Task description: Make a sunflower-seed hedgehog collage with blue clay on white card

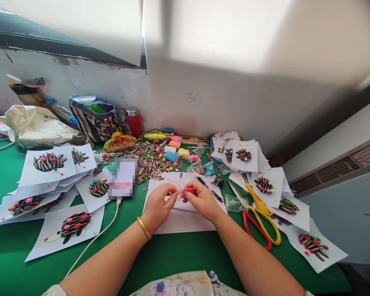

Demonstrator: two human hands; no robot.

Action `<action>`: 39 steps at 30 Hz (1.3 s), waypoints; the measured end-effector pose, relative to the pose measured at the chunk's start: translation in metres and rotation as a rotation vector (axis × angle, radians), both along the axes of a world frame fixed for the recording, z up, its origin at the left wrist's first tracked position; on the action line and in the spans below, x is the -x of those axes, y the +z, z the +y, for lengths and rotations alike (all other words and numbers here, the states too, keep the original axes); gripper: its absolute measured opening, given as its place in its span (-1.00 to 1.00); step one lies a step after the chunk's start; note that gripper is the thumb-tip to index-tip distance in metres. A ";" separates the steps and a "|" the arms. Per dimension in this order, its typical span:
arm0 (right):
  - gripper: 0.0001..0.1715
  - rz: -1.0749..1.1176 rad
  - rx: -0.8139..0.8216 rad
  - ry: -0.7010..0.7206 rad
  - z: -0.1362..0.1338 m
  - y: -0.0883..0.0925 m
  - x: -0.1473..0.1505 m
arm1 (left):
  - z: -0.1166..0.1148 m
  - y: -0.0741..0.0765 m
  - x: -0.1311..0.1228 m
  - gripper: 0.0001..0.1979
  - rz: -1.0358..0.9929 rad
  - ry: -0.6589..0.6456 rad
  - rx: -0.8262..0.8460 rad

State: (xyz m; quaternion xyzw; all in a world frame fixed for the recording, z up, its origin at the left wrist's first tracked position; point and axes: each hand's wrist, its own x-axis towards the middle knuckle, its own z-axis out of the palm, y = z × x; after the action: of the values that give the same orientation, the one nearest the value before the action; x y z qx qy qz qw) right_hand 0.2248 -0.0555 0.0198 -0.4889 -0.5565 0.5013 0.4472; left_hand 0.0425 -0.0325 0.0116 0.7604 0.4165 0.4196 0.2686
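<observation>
My left hand (pixel 158 203) and my right hand (pixel 201 200) meet over a white sheet of paper (pixel 185 220) on the green table (pixel 172 255). Both hands are closed in a pinch around a small bag of red clay (pixel 185 190); the clear plastic shows between the fingertips and the red lump sits against my right fingers. A gold bangle (pixel 144 227) circles my left wrist. Behind the hands lies a heap of striped sunflower seeds (pixel 148 162) and several coloured clay pieces (pixel 175 150).
Paper sheets with seed hedgehogs (pixel 49 162) cover the left side, and more such sheets (pixel 265 185) lie on the right. Yellow and red scissors (pixel 262 218) rest by my right forearm. A phone (pixel 123 179) with a white cable lies left of my hands. Bags (pixel 92 117) stand against the wall.
</observation>
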 end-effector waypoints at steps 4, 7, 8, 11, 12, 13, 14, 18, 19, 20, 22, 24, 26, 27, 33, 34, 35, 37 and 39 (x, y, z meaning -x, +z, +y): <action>-0.77 0.028 -0.013 -0.138 0.006 -0.005 -0.009 | 0.005 -0.002 0.004 -0.87 -0.193 0.048 0.053; -0.72 -0.036 -0.061 -0.192 0.010 -0.008 -0.017 | 0.009 -0.004 0.006 -0.82 -0.316 0.064 0.214; -0.71 -0.095 -0.095 -0.204 0.011 -0.009 -0.019 | 0.010 -0.005 0.006 -0.80 -0.354 0.062 0.270; -0.66 -0.325 -0.268 -0.237 0.013 -0.012 -0.025 | 0.011 -0.005 0.005 -0.77 -0.458 0.060 0.390; -0.64 -0.398 -0.328 -0.250 0.014 -0.013 -0.027 | 0.011 -0.004 0.004 -0.76 -0.491 0.066 0.417; -0.62 -0.462 -0.381 -0.263 0.015 -0.014 -0.029 | 0.012 -0.003 0.004 -0.74 -0.519 0.072 0.443; -0.60 -0.518 -0.423 -0.269 0.017 -0.015 -0.030 | 0.012 -0.002 0.003 -0.71 -0.544 0.075 0.468; -0.49 -0.760 -0.497 -0.212 0.024 -0.026 -0.034 | 0.014 0.002 0.004 -0.63 -0.571 0.065 0.533; -0.47 -0.829 -0.489 -0.189 0.026 -0.029 -0.034 | 0.015 0.002 0.004 -0.65 -0.563 0.065 0.542; -0.44 -0.898 -0.470 -0.167 0.027 -0.031 -0.034 | 0.015 0.003 0.005 -0.66 -0.555 0.067 0.550; -0.42 -1.020 -0.415 -0.138 0.028 -0.034 -0.034 | 0.016 0.002 0.007 -0.70 -0.540 0.077 0.554; -0.41 -1.101 -0.363 -0.126 0.027 -0.034 -0.032 | 0.017 0.002 0.008 -0.73 -0.528 0.098 0.530; -0.42 -1.138 -0.341 -0.145 0.025 -0.031 -0.031 | 0.017 0.001 0.008 -0.75 -0.515 0.121 0.491; -0.43 -1.142 -0.345 -0.160 0.024 -0.028 -0.031 | 0.017 0.001 0.007 -0.76 -0.513 0.126 0.478; -0.53 -1.046 -0.426 -0.126 0.016 -0.018 -0.025 | 0.016 0.002 0.006 -0.64 -0.545 0.089 0.530; -0.55 -1.036 -0.420 -0.098 0.014 -0.017 -0.023 | 0.017 0.002 0.006 -0.64 -0.544 0.089 0.542; -0.57 -1.034 -0.407 -0.066 0.012 -0.016 -0.021 | 0.017 0.002 0.007 -0.65 -0.536 0.093 0.545; -0.62 -1.052 -0.367 0.001 0.008 -0.014 -0.018 | 0.020 0.001 0.010 -0.67 -0.508 0.115 0.515; -0.57 -1.078 -0.325 0.074 0.005 -0.011 -0.016 | 0.023 0.000 0.014 -0.67 -0.499 0.139 0.469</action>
State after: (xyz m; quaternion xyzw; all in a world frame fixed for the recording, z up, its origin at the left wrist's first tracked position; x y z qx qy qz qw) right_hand 0.2407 -0.0504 0.0091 -0.5810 -0.7929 0.1037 0.1513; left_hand 0.0290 -0.0093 0.0118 0.5218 0.4738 0.5029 0.5004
